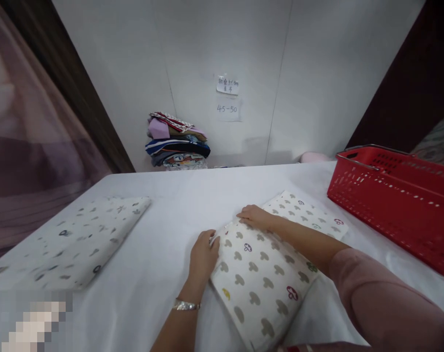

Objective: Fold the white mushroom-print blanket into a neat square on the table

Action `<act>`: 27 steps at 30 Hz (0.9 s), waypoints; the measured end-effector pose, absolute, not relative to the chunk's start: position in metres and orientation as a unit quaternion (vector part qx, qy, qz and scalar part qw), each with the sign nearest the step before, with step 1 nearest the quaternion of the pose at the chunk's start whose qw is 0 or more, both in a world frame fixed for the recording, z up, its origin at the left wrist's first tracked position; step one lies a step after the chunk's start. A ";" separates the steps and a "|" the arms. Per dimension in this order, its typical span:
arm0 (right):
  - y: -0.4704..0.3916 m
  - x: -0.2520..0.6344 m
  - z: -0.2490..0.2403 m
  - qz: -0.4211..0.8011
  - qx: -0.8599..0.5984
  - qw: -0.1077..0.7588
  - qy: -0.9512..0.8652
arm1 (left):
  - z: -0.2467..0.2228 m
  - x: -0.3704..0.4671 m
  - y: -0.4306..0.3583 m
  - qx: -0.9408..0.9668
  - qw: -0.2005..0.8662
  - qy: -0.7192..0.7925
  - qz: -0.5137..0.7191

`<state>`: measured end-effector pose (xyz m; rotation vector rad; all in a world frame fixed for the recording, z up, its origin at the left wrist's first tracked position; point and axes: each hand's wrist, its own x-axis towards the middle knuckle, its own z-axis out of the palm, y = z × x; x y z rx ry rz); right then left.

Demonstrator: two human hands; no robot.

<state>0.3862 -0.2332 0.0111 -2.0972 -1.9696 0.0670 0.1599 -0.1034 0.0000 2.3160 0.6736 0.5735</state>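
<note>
A folded white cloth with a grey mushroom print point(260, 274) and a few coloured motifs lies on the white table in front of me. My left hand point(205, 254), with a silver bracelet at its wrist, grips the far left corner, thumb and fingers curled at the edge. Reaching across the cloth, my right hand point(255, 216) has its fingers closed on the far edge. Behind my right forearm, another piece of white cloth with the same print point(302, 210) shows; whether the two are joined is hidden.
Another folded patterned cloth point(78, 239) lies on the left of the white table point(152, 254). A red basket point(393, 205) stands at the right. Stacked textiles point(178, 142) sit beyond the far edge, against the wall with paper notes point(228, 108). A blurred patch covers the lower left corner.
</note>
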 end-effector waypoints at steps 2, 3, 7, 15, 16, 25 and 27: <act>-0.234 0.386 0.008 0.001 -0.725 0.137 -0.675 | 0.001 0.159 -0.102 0.882 0.328 0.283 0.184; -0.234 0.386 0.006 -0.008 -0.728 0.139 -0.671 | 0.002 0.159 -0.102 0.883 0.328 0.289 0.170; -0.236 0.381 0.009 -0.015 -0.736 0.141 -0.662 | 0.013 0.155 -0.107 0.873 0.354 0.289 0.169; -0.250 0.387 0.038 0.136 -0.733 0.152 -0.649 | 0.024 0.154 -0.114 0.772 0.513 0.333 0.172; -0.248 0.390 0.036 0.147 -0.740 0.131 -0.644 | 0.024 0.154 -0.113 0.799 0.466 0.349 0.149; -0.242 0.392 0.026 0.110 -0.770 0.076 -0.624 | 0.031 0.154 -0.121 0.897 0.226 0.375 0.065; -0.249 0.395 0.029 0.106 -0.771 0.078 -0.623 | 0.031 0.153 -0.121 0.898 0.240 0.363 0.064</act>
